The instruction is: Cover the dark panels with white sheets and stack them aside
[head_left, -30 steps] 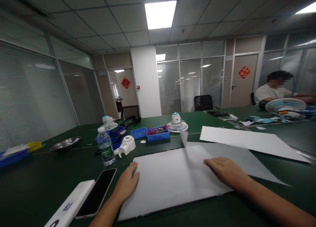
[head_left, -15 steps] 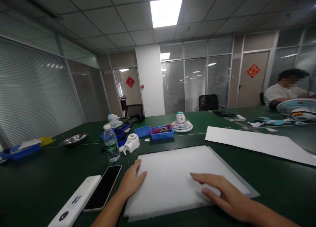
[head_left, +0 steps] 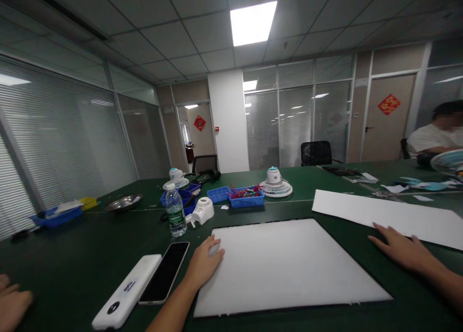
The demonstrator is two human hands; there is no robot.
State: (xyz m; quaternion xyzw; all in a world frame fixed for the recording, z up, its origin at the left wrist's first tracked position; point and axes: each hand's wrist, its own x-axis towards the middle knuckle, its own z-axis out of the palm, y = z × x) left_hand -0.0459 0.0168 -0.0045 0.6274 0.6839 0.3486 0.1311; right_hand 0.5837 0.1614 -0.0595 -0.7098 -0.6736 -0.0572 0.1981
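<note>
A white rectangular sheet (head_left: 285,267) with a thin dark border lies flat on the green table in front of me. My left hand (head_left: 205,260) rests on its left edge, fingers and thumb spread. Off to the right, my right hand (head_left: 401,247) is stretched out with fingers apart, at the near edge of a long white board (head_left: 376,214). Whether those fingertips touch the board, I cannot tell. Neither hand grips anything.
Left of the sheet are a phone (head_left: 165,273), a white device marked 18 (head_left: 126,291) and a water bottle (head_left: 176,214). Another person's hand (head_left: 12,298) shows at the left edge. Behind stand blue trays (head_left: 248,202), fan parts (head_left: 275,188) and a metal dish (head_left: 124,203).
My right hand has moved right, from over the sheet to the long board. Translucent edges that stuck out around the sheet no longer show. Another person's hand has appeared at left.
</note>
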